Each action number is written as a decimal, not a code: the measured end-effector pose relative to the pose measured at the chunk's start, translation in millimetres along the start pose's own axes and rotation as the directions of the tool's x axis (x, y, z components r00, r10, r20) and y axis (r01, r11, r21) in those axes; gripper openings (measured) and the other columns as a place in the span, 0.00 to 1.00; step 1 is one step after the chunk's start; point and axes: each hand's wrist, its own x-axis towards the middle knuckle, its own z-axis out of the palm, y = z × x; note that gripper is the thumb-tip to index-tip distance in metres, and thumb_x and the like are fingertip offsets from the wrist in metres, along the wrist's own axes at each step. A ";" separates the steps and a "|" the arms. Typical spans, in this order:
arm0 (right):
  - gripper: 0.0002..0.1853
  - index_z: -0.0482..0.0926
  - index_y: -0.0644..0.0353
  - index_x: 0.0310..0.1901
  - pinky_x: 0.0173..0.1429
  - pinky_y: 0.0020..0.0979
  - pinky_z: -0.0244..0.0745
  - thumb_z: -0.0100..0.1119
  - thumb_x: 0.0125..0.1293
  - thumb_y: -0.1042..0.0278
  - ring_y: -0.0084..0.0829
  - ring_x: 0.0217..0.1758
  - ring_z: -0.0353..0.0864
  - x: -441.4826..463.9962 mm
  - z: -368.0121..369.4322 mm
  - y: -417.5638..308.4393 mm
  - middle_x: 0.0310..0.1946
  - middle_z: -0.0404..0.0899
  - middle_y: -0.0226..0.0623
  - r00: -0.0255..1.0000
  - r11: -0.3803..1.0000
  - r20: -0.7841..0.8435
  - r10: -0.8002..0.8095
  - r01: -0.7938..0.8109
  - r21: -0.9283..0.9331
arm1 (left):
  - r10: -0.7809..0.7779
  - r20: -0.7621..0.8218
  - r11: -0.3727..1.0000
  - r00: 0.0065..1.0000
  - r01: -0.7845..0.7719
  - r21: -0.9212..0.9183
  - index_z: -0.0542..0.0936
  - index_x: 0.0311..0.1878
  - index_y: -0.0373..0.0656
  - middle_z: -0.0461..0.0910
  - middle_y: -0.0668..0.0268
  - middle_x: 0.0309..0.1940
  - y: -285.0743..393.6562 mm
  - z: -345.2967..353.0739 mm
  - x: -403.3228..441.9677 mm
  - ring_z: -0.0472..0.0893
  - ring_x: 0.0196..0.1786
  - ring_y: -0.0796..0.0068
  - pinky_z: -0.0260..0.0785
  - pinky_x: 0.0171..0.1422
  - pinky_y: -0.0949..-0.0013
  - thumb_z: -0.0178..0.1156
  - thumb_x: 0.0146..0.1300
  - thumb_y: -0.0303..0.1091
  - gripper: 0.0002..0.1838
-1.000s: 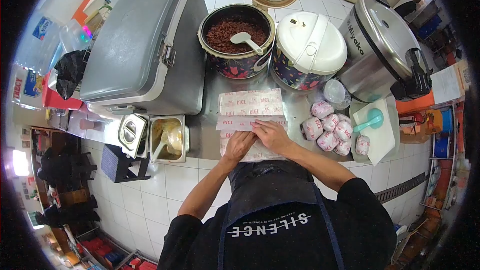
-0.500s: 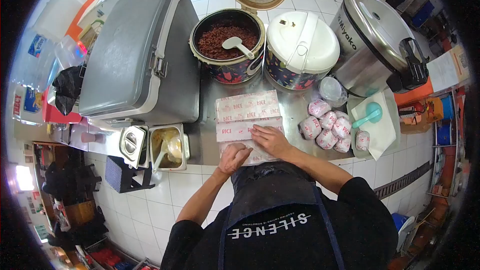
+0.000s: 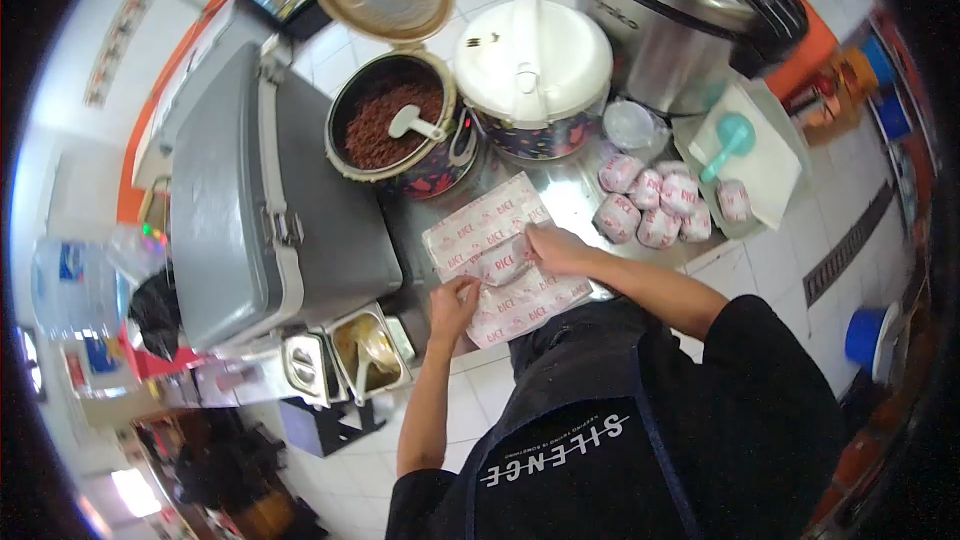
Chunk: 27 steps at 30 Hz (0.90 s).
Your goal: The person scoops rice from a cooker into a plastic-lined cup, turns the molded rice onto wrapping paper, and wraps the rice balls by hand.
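Observation:
A small bundle in white paper printed "RICE" in red [image 3: 506,262] lies on a stack of the same wrapping paper [image 3: 478,227] on the metal counter. My left hand [image 3: 455,306] pinches the bundle's left end, fingers closed on the paper. At the other end, my right hand [image 3: 556,249] has its thumb and fingers closed on the paper too. What the bundle holds is hidden inside the wrap. Several finished round paper-wrapped bundles [image 3: 658,195] are heaped to the right of my right hand.
Behind the paper stand an open cooker of reddish-brown rice [image 3: 378,130] with a white paddle [image 3: 412,123], a white-lidded cooker [image 3: 535,55] and a steel cooker [image 3: 665,35]. A grey cooler box [image 3: 240,210] and steel food pans [image 3: 368,352] are left; a tray with a turquoise scoop [image 3: 733,135] is right.
The flat folded strip of paper has become a rounded bundle, and my hands have moved apart to its two ends. The whole view has turned and shifted.

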 end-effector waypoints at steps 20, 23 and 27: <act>0.11 0.84 0.70 0.35 0.48 0.46 0.83 0.67 0.53 0.71 0.51 0.43 0.87 39.9 10.1 3.8 0.36 0.85 0.56 0.996 0.977 0.031 -0.086 0.090 -0.192 | 0.084 0.019 0.987 0.996 -0.085 0.134 0.89 0.30 0.43 0.85 0.53 0.25 35.5 3.0 26.0 0.86 0.32 0.53 0.79 0.39 0.54 0.71 0.55 0.38 0.09; 0.12 0.87 0.60 0.25 0.43 0.48 0.81 0.75 0.39 0.64 0.50 0.37 0.87 85.0 -5.3 19.4 0.31 0.85 0.53 0.966 0.957 0.250 -0.063 0.130 -0.260 | 0.016 0.112 0.982 0.994 -0.037 0.184 0.86 0.38 0.46 0.85 0.59 0.41 2.8 13.9 67.3 0.83 0.49 0.55 0.75 0.56 0.55 0.79 0.36 0.37 0.21; 0.26 0.85 0.61 0.46 0.56 0.45 0.78 0.76 0.39 0.72 0.53 0.50 0.82 89.3 -10.9 5.4 0.45 0.83 0.52 0.694 0.703 0.323 -0.643 0.703 -0.111 | 0.285 0.263 0.958 0.922 -0.273 -0.081 0.87 0.46 0.46 0.88 0.63 0.39 -42.3 67.9 104.3 0.84 0.40 0.66 0.79 0.47 0.61 0.73 0.38 0.21 0.25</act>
